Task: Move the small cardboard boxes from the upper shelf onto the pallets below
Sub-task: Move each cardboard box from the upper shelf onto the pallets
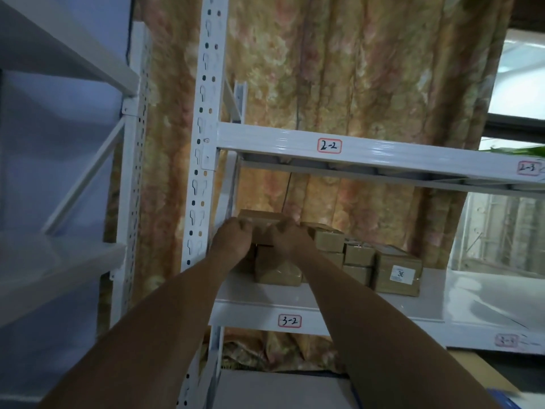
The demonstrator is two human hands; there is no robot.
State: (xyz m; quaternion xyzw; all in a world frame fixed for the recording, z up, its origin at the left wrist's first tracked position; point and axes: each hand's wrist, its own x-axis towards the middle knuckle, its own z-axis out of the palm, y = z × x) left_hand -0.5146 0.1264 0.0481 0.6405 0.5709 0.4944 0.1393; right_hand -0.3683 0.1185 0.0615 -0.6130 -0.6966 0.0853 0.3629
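Several small cardboard boxes are stacked on the white shelf [265,296] marked 3-2, at its left end. Both my arms reach up to the topmost box [259,221] of the left stack. My left hand [233,240] grips its left front edge with fingers curled over the top. My right hand [287,239] grips its right front edge the same way. Under it stands another taped box [277,268]. To the right are more boxes [358,255], one bearing a white label with "30" [398,270].
A white perforated upright [200,143] stands just left of the boxes. The shelf beam marked 2-2 [328,146] runs overhead. A flowered curtain [354,69] hangs behind the rack. A second rack [129,172] stands at the left. A flat grey surface [280,391] lies below.
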